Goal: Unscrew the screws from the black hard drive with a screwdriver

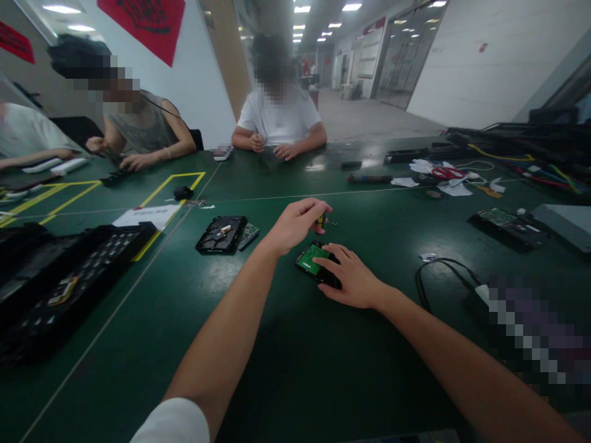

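Note:
My left hand (302,223) is closed around a yellow-and-black screwdriver (320,220), mostly covered by the fingers. It is above the far edge of a hard drive (308,259) that lies on the table with its green circuit board facing up. My right hand (353,275) grips the drive's right side, the thumb at its near edge and the fingers reaching over the board. Tiny screws (334,224) lie just beyond the drive. To the left are a black drive casing (221,234) and a loose circuit board (249,235).
Black slotted trays (115,252) stand at left beside a paper sheet (148,216). Another drive (505,226), a grey metal box (566,224) and a black cable (420,283) are at right. Cable bundles (530,144) pile up at far right. Co-workers (279,117) sit across the green table (295,369).

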Available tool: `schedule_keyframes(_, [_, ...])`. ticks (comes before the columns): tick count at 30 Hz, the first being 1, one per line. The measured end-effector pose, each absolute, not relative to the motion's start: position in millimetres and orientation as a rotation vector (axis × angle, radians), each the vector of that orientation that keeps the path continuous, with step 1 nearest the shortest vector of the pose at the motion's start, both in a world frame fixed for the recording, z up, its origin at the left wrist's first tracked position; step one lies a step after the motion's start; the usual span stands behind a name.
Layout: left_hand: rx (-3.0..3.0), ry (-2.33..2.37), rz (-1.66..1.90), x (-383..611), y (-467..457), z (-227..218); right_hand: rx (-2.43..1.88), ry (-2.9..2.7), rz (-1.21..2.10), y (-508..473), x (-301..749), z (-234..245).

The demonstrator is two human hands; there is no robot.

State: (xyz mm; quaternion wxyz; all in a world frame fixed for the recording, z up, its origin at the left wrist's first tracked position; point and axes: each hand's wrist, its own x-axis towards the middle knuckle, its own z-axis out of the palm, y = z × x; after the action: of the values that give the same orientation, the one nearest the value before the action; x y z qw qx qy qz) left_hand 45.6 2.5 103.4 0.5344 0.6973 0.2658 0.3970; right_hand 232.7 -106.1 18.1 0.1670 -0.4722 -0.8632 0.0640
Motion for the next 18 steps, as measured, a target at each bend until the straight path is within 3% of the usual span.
schedule_keyframes(18, [1.684,0.711,1.022,43.7,1.8,104.9,-1.34,-2.443,0.195,-106.4,233.5,15.1])
